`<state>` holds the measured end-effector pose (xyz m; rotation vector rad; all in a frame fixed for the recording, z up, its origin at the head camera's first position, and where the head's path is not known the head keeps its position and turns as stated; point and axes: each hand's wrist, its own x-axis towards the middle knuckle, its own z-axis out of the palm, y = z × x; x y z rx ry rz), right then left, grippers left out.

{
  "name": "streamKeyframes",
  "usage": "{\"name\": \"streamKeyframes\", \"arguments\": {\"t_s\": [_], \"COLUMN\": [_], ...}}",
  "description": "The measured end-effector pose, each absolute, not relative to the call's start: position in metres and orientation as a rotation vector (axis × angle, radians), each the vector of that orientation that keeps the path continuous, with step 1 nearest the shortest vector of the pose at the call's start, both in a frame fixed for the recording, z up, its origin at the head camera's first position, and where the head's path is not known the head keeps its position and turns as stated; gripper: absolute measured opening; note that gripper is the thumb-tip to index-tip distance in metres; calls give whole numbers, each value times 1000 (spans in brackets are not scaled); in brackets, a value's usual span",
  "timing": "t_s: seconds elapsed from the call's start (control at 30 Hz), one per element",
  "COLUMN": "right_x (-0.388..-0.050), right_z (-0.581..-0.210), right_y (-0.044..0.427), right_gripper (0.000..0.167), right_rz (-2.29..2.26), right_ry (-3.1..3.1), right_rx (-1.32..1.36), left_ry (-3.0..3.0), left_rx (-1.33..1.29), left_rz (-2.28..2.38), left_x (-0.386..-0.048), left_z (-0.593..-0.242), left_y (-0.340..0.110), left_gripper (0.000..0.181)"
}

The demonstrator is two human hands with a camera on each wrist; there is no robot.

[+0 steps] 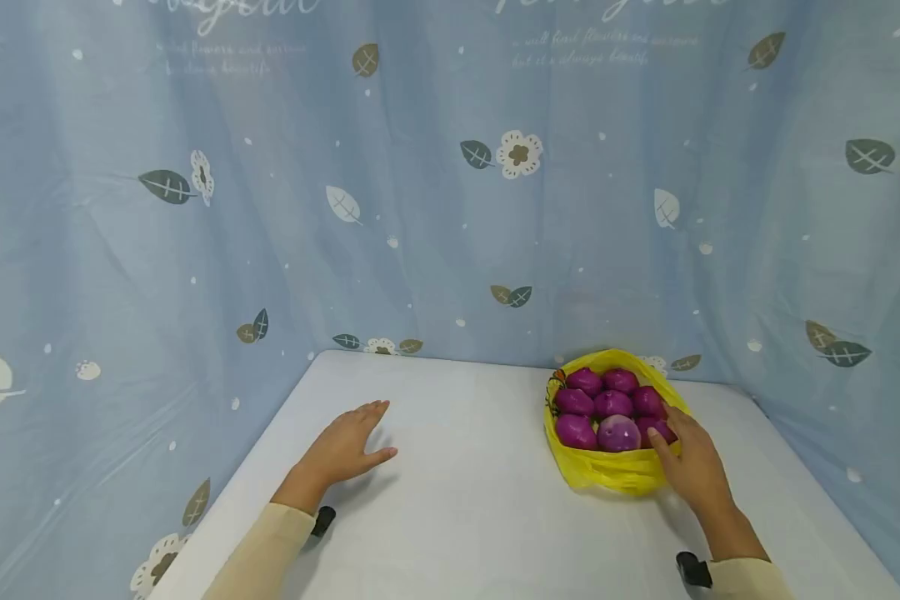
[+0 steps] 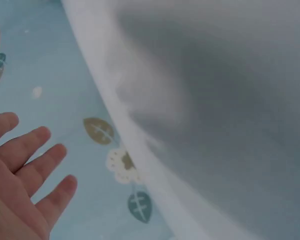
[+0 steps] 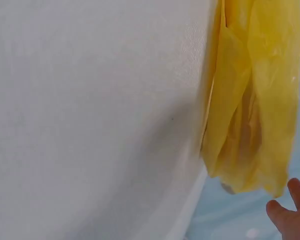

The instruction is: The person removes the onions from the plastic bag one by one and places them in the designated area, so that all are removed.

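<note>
A yellow plastic bag [image 1: 615, 479] stands at the back right of the white table, its mouth spread wide. Inside sit several glossy purple onions [image 1: 612, 404], one of them paler [image 1: 618, 434]. My right hand [image 1: 693, 467] is at the bag's right front rim, thumb and fingers spread about the onion at that corner [image 1: 663, 427]; firm contact cannot be made out. In the right wrist view, the fingertips [image 3: 277, 210] show beside the yellow bag [image 3: 240, 115]. Over the table's left side, my left hand [image 1: 345, 446] is held with fingers extended and holds nothing.
The white table [image 1: 465, 500] spans the front. Behind and beside it hangs a blue curtain [image 1: 420, 208] printed with leaves and flowers. A small orange and black patterned piece [image 1: 555, 387] shows at the bag's left rim. Black straps [image 1: 324, 521] are at both wrists.
</note>
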<state>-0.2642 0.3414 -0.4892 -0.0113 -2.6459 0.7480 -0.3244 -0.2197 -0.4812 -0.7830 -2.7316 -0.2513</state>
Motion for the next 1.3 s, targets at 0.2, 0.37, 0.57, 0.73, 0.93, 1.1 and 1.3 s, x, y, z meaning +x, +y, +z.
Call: {"name": "streamKeyframes", "arguments": {"t_s": [0.2, 0.37, 0.57, 0.73, 0.93, 1.1, 1.3], "right_x": [-276, -278, -282, -286, -289, -291, -296], "right_z": [-492, -499, -501, -504, -511, -525, -536], "right_y": [346, 361, 370, 371, 376, 375, 370], "right_gripper": [67, 67, 66, 68, 68, 70, 71], "right_rz": [883, 1007, 1269, 1465, 1562, 1686, 1675], "right_ry": [-2558, -2550, -2461, -2390, -2328, -2248, -2249], "right_rx": [-176, -281, -391, -422, -432, -493, -472], "left_ry": [-2801, -2866, -2854, -2885, -2849, -2839, -2824], "left_rx": [-787, -867, -983, -1021, -1085, -1098, -1070], "left_rz": [-394, -596, -637, -693, -808, -892, -928], "left_x": [-330, -336, -356, -365, -366, -368, -369], "left_z": [-461, -452, -454, -458, -459, -461, -468], "left_y": [-200, -166, -127, -100, -59, -30, 8], "left_gripper": [80, 73, 71, 70, 72, 73, 67]}}
